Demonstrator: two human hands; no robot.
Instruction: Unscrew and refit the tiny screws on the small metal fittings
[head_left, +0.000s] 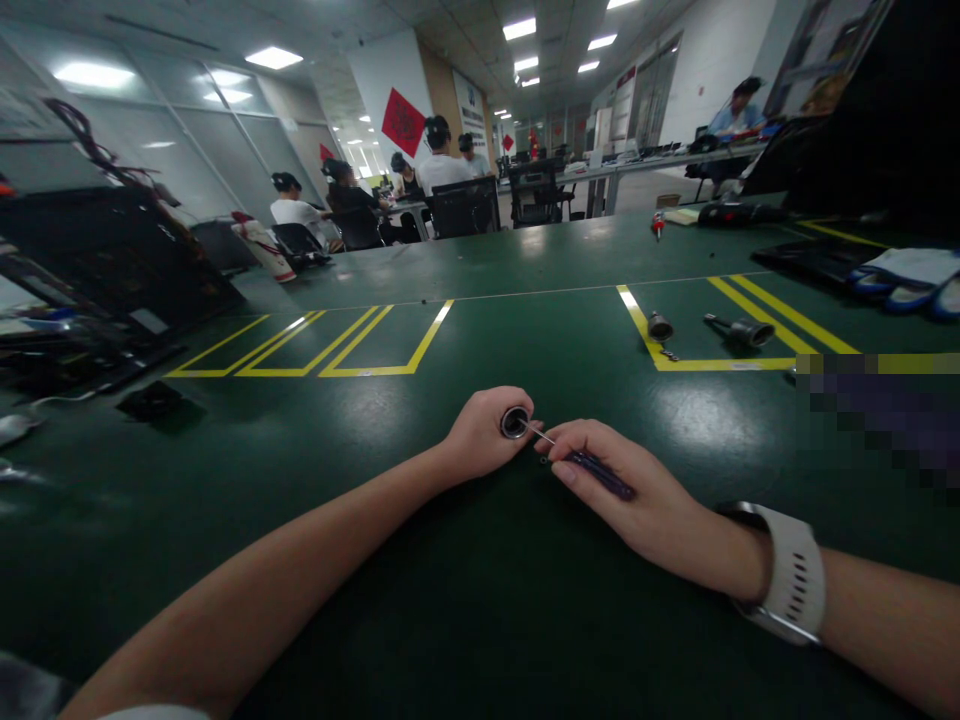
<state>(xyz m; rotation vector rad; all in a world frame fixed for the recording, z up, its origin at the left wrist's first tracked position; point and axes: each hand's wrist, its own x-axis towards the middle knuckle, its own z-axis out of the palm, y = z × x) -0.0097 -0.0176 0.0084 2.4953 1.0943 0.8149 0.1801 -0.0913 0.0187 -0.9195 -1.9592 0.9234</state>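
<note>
My left hand [486,432] is wrapped round a round metal part [514,422], its open end facing me. In my right hand [626,480] is a screwdriver with a dark purple handle [602,474]. Its thin shaft points left and its tip reaches the opening of the metal part; whether it touches anything inside is too small to tell. A tiny ring-like piece [543,460] lies on the green table [450,640] just below the shaft.
Two metal parts, one rounded [659,325] and one with a rod [750,332], lie within yellow tape at the right. Gloves [911,275] rest at far right. A small black object [154,400] sits left. Several people are seated in the background.
</note>
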